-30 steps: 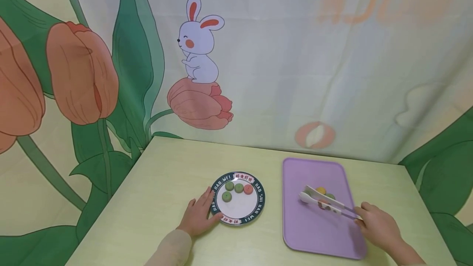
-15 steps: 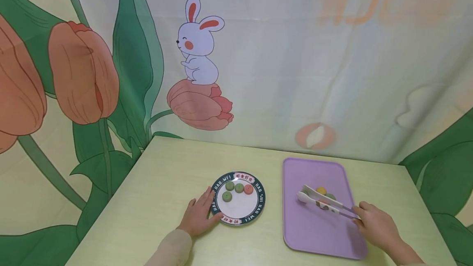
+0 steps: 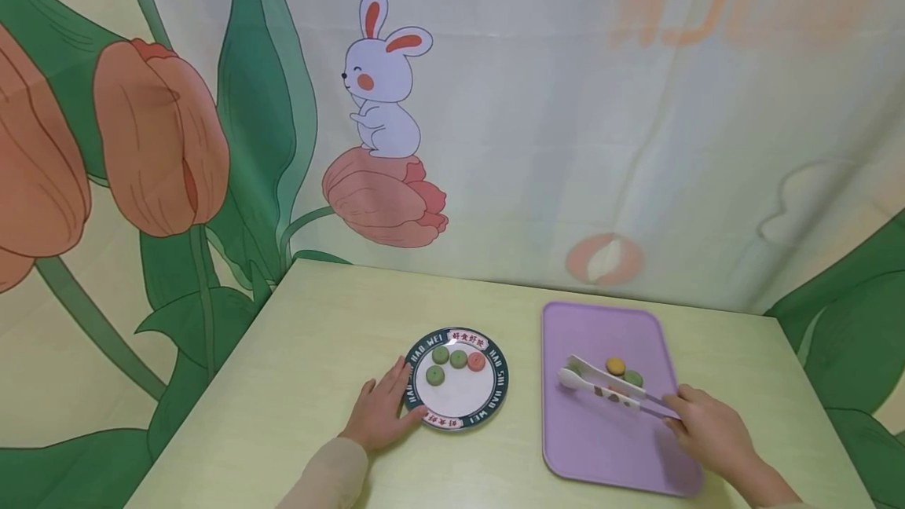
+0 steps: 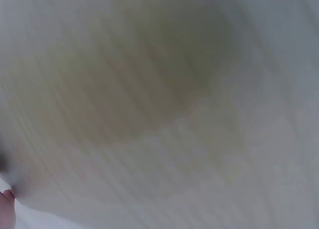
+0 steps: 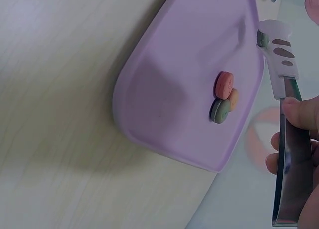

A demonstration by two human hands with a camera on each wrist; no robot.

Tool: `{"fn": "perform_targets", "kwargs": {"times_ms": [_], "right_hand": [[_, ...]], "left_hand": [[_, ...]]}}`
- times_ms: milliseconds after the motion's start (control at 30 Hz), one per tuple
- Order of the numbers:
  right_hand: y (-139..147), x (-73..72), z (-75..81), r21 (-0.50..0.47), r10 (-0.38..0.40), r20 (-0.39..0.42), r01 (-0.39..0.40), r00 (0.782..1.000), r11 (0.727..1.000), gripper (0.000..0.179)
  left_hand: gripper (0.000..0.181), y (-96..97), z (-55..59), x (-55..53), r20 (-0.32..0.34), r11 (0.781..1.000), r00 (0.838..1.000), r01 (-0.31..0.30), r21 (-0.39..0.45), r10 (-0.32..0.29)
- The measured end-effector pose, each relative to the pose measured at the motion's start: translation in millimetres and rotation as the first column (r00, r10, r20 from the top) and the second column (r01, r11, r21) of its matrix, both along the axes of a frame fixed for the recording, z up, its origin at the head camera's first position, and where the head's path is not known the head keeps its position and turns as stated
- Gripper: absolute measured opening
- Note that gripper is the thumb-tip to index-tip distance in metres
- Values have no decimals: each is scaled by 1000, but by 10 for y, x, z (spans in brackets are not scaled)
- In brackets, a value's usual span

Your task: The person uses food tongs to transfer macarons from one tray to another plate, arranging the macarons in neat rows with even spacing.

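Note:
My right hand grips a pair of tongs, whose white tips pinch a green macaron above the purple tray. Below the tongs lie a pink macaron, a yellow macaron and another green macaron, close together on the tray. With fingers spread, my left hand touches the left rim of a round plate. On that plate sit 3 green macarons and a pink macaron. The left wrist view is mostly a sleeve-like blur.
Both tray and plate stand on a pale wooden table, the plate left of the tray. A printed curtain with tulips and a rabbit hangs behind the table's far edge.
The right hand and tongs have shifted left with the green macaron, baring more of the macarons on the tray. My left hand stays at the plate.

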State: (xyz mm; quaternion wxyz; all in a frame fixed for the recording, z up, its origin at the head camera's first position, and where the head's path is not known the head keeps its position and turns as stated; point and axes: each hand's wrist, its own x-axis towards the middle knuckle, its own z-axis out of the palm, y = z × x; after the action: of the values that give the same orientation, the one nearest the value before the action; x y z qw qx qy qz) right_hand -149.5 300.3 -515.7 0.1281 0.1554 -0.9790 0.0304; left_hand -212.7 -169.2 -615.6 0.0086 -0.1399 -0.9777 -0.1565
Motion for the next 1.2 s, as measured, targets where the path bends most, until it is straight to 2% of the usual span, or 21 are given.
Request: {"fn": "perform_targets", "kwargs": {"times_ms": [333,633,1200], "right_hand": [[-66,-46,-65,-12,67,-140,-69,988,998,21],[-139,-49,-43,-19,71,-147,-74,987,997,22],[-326,-95,-41,-51,133,-216,-147,967,988,27]], "left_hand": [[83,-1,-66,-30,-29,1000,1000,4,4,-4],[83,-1,-64,-33,-41,1000,999,5,2,-5],[82,2,-44,-18,-39,1000,999,3,-9,-3]]}}
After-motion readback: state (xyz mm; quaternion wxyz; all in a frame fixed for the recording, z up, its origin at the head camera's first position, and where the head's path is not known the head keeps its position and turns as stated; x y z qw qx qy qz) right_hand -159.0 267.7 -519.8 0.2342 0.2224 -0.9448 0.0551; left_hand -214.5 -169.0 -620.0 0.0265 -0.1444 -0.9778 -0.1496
